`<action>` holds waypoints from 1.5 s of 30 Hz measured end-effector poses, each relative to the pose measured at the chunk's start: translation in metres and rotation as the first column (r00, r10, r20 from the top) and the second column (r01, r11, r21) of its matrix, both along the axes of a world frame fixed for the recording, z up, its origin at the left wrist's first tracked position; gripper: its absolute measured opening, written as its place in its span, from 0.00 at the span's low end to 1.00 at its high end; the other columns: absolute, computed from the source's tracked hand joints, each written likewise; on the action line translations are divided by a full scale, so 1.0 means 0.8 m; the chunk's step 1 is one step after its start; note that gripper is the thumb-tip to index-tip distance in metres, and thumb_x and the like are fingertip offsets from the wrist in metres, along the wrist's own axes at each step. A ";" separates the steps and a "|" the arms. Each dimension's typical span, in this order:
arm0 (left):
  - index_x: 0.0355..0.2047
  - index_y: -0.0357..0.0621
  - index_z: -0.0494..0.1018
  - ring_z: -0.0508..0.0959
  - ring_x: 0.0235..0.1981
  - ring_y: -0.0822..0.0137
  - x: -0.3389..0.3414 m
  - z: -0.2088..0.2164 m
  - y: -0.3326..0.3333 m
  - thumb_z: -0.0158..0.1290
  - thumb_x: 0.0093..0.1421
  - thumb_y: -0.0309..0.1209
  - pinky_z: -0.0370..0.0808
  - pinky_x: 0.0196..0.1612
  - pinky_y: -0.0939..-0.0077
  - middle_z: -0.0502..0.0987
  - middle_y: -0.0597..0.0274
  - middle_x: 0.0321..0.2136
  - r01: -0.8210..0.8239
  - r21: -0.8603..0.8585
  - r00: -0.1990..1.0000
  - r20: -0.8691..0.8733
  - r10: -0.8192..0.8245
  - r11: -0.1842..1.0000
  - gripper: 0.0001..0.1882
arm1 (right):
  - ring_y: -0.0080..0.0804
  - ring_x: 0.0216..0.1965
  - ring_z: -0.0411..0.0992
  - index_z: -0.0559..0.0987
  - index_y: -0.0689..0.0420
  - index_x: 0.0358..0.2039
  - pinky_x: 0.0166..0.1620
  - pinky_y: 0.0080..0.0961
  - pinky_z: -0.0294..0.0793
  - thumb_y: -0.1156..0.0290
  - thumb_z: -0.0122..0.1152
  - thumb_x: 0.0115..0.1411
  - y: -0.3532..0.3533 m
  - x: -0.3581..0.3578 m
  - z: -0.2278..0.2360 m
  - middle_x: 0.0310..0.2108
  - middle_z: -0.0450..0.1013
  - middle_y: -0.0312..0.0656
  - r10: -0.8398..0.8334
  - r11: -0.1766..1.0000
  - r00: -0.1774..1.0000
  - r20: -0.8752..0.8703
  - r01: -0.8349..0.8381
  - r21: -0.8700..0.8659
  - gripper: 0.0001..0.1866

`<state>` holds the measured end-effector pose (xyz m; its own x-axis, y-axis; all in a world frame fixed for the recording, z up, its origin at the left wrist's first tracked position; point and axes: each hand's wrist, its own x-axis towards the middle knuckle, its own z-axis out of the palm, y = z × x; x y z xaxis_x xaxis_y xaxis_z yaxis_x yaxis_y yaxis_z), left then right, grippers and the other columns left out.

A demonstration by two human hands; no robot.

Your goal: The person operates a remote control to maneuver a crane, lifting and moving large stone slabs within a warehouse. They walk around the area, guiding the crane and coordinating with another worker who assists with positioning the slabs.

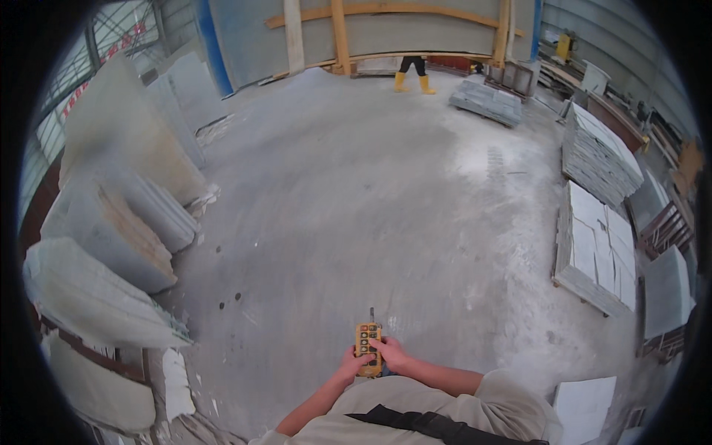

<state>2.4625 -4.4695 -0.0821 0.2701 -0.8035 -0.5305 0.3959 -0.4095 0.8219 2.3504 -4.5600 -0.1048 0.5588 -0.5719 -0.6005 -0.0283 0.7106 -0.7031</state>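
Note:
Close to my waist, both hands grip a yellow handheld crane remote control (368,341) with rows of round buttons and a short dark antenna pointing away from me. My left hand (351,364) wraps its left side, the thumb lying across the lower buttons. From the other side my right hand (393,354) holds it, thumb over the middle buttons. The fingers under the remote are hidden.
Large stone slabs (122,141) lean along the left. A big grey panel with wooden beams (341,37) spans the far end; below it show a person's yellow boots (425,84). Stacked stone tiles (593,245) and a low slab pile (486,102) stand to the right.

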 end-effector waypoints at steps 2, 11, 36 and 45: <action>0.42 0.35 0.66 0.75 0.34 0.68 0.025 0.015 -0.034 0.62 0.44 0.30 0.74 0.38 0.73 0.74 0.58 0.35 0.016 0.029 0.998 0.067 -0.018 0.999 0.26 | 0.29 0.37 0.71 0.71 0.66 0.41 0.39 0.27 0.71 0.65 0.57 0.56 -0.032 0.025 -0.003 0.37 0.72 0.43 -0.036 0.999 0.998 0.053 0.037 -0.017 0.18; 0.43 0.34 0.64 0.75 0.34 0.68 0.111 0.031 -0.159 0.61 0.45 0.28 0.74 0.37 0.73 0.74 0.57 0.34 0.050 -0.044 0.997 0.067 -0.047 0.998 0.25 | 0.29 0.36 0.71 0.70 0.66 0.42 0.39 0.26 0.72 0.66 0.57 0.56 -0.145 0.100 0.049 0.36 0.71 0.43 -0.130 0.991 0.980 0.148 0.132 -0.004 0.18; 0.47 0.36 0.62 0.74 0.38 0.68 0.217 0.009 -0.450 0.61 0.46 0.31 0.72 0.40 0.73 0.72 0.59 0.38 0.344 -0.049 0.926 -0.149 -0.348 0.938 0.29 | 0.31 0.33 0.72 0.70 0.64 0.40 0.36 0.29 0.73 0.64 0.58 0.54 -0.393 0.186 0.044 0.34 0.71 0.42 -0.413 0.910 0.911 -0.011 0.412 -0.054 0.18; 0.47 0.36 0.61 0.73 0.39 0.68 0.287 0.023 -0.559 0.60 0.47 0.28 0.72 0.41 0.73 0.72 0.59 0.39 0.390 -0.119 0.887 -0.217 -0.407 0.913 0.28 | 0.27 0.33 0.71 0.69 0.62 0.41 0.35 0.26 0.72 0.63 0.60 0.53 -0.487 0.249 0.070 0.34 0.71 0.40 -0.481 0.873 0.877 -0.008 0.478 -0.096 0.20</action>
